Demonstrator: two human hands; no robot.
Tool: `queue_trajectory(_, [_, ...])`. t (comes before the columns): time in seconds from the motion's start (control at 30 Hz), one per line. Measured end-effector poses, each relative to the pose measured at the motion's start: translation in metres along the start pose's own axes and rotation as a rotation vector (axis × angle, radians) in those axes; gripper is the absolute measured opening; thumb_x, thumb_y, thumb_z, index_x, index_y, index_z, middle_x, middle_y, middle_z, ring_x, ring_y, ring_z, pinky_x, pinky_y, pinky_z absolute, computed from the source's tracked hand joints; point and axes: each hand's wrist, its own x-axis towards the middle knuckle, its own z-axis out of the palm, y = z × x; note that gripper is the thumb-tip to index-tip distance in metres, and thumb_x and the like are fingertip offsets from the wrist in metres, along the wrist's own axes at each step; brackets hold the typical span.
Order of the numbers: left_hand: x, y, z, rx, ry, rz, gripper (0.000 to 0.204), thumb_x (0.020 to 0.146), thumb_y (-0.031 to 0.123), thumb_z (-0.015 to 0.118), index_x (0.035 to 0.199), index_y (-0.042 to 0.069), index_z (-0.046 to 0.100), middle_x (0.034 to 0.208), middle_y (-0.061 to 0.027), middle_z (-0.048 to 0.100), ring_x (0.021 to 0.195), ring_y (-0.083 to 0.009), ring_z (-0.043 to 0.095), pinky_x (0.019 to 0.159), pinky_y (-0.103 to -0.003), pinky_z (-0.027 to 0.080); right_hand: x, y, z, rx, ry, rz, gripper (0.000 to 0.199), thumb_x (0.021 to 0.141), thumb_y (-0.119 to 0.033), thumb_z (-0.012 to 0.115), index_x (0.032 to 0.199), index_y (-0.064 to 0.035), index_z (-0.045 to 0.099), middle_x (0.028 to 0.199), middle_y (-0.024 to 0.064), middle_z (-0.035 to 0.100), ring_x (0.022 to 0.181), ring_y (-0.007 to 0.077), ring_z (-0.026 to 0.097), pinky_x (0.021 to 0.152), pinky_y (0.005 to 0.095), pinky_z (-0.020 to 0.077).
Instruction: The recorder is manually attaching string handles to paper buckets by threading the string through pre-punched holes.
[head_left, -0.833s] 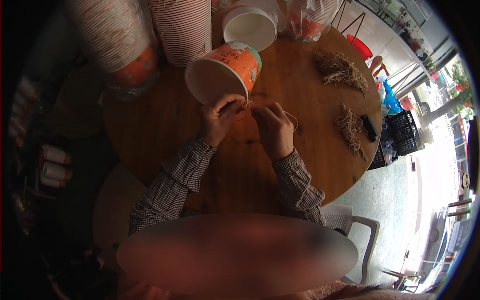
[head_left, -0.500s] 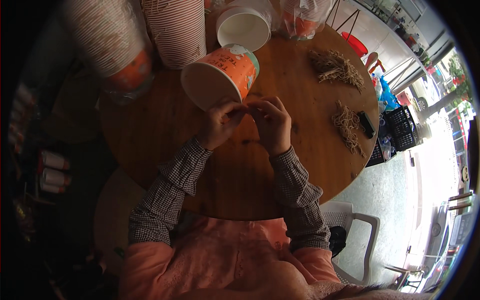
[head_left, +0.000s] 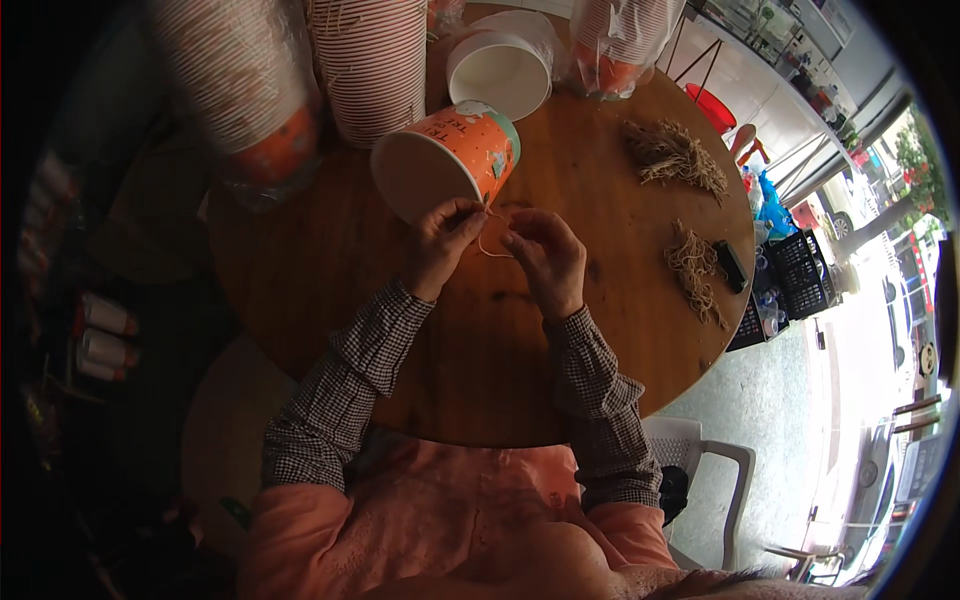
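An orange paper bucket (head_left: pixel 478 145) with a green band and white rim lies tipped on its side, its mouth turned toward the left and toward me. At the rim's near right edge, my left hand (head_left: pixel 445 240) pinches a thin string (head_left: pixel 492 253). From those fingertips the string hangs in a small loop across to my right hand (head_left: pixel 548 258), whose thumb and fingers are pressed together on it. How the string meets the bucket is hidden by the left fingertips.
Two tan string bundles (head_left: pixel 676 158) (head_left: pixel 693 272) lie on the round wooden table (head_left: pixel 620 330), beside a small black object (head_left: pixel 731 266). Tall stacks of paper buckets (head_left: pixel 370 75) and a white open bucket (head_left: pixel 500 75) stand at the back. A white chair (head_left: pixel 715 480) is at right.
My hands, whose fingertips met before, have moved apart, the left slightly down and the right a little lower. A loop of string now shows between them. The whole view has shifted slightly.
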Motion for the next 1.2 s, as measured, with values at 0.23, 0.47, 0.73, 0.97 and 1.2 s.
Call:
queue_trajectory(0.23, [-0.001,-0.003,-0.002,0.028,0.002,-0.029,0.013,0.088,0.012,0.064,0.095,0.002,0.065,0.081,0.0045,0.060,0.072,-0.0013,0.052,0.064,-0.015,0.043,0.002,0.003,0.000,-0.190,0.017,-0.079,0.012,0.080,-0.006,0.070,0.089,-0.0006,0.065,0.092,0.0061,0.066,0.085,0.0116,0.062,0.075,0.0259,0.0499])
queue_trajectory(0.47, [-0.002,-0.001,0.005,0.144,-0.077,0.070,0.010,0.087,0.007,0.063,0.095,0.001,0.064,0.084,0.0009,0.063,0.078,-0.0057,0.059,0.068,-0.019,0.048,0.002,0.011,0.007,-0.097,0.072,0.012,0.011,0.086,-0.008,0.062,0.093,0.0008,0.060,0.086,0.0079,0.065,0.080,0.0131,0.062,0.072,0.0260,0.0489])
queue_trajectory(0.73, [-0.006,-0.004,0.004,0.450,-0.100,0.291,0.014,0.086,0.004,0.062,0.100,0.001,0.062,0.092,-0.0051,0.066,0.078,-0.0109,0.063,0.067,-0.023,0.052,0.006,-0.006,-0.001,-0.315,0.168,-0.159,0.006,0.088,-0.006,0.057,0.087,-0.0010,0.055,0.077,0.0035,0.058,0.074,0.0084,0.056,0.067,0.0240,0.0461])
queue_trajectory(0.97, [-0.001,0.005,-0.005,0.286,-0.007,0.139,0.008,0.085,0.005,0.063,0.091,0.001,0.060,0.086,-0.0020,0.062,0.062,-0.0060,0.057,0.051,-0.019,0.046,0.005,-0.018,-0.016,-0.685,-0.130,-0.491,0.010,0.075,-0.003,0.065,0.082,-0.0047,0.058,0.079,0.0094,0.057,0.074,0.0278,0.057,0.065,0.0362,0.0485])
queue_trajectory(1.2, [0.001,0.008,-0.006,0.498,-0.046,0.272,0.007,0.083,0.005,0.064,0.089,0.002,0.061,0.078,0.0013,0.056,0.056,-0.0027,0.047,0.051,-0.018,0.040,0.001,-0.017,0.004,-0.370,-0.235,-0.336,0.013,0.076,-0.001,0.067,0.087,-0.0035,0.062,0.091,0.0100,0.056,0.083,0.0275,0.058,0.069,0.0364,0.0496])
